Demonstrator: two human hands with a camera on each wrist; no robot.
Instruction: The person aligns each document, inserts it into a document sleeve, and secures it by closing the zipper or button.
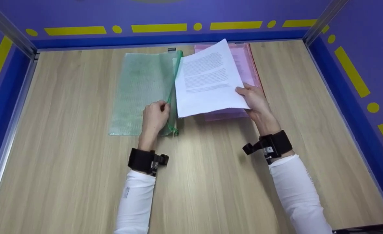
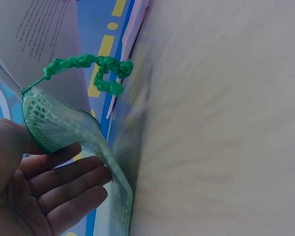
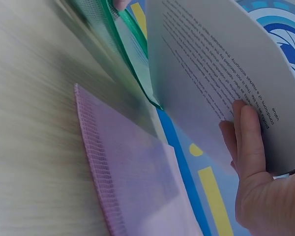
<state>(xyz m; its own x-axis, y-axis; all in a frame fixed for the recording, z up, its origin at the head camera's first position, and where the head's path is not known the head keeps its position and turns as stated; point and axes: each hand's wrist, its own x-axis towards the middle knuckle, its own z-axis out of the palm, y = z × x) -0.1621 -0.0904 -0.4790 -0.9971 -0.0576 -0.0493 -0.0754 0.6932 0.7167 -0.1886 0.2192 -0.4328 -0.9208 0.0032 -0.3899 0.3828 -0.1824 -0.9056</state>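
Note:
A green mesh zip pouch (image 1: pixel 139 87) lies on the table with its zip side facing right. At that zip edge my left hand (image 1: pixel 155 117) pinches the pouch between thumb and forefinger, lifting the rim so it gapes. A knotted green cord (image 2: pixel 103 64) dangles from the pouch's near corner. My right hand (image 1: pixel 256 99) holds printed paper (image 1: pixel 207 78) by its lower right edge, thumb on top and fingers beneath. The paper's left edge meets the pouch's opening; how much is inside I cannot tell.
Partly under the paper lies a pink zip pouch (image 1: pixel 249 71), with a printed sheet showing through it. The wood-grain table (image 1: pixel 204 182) is bordered by blue and purple walls (image 1: pixel 159 16) with yellow marks. A small dark clip (image 1: pixel 172 49) sits at the back edge.

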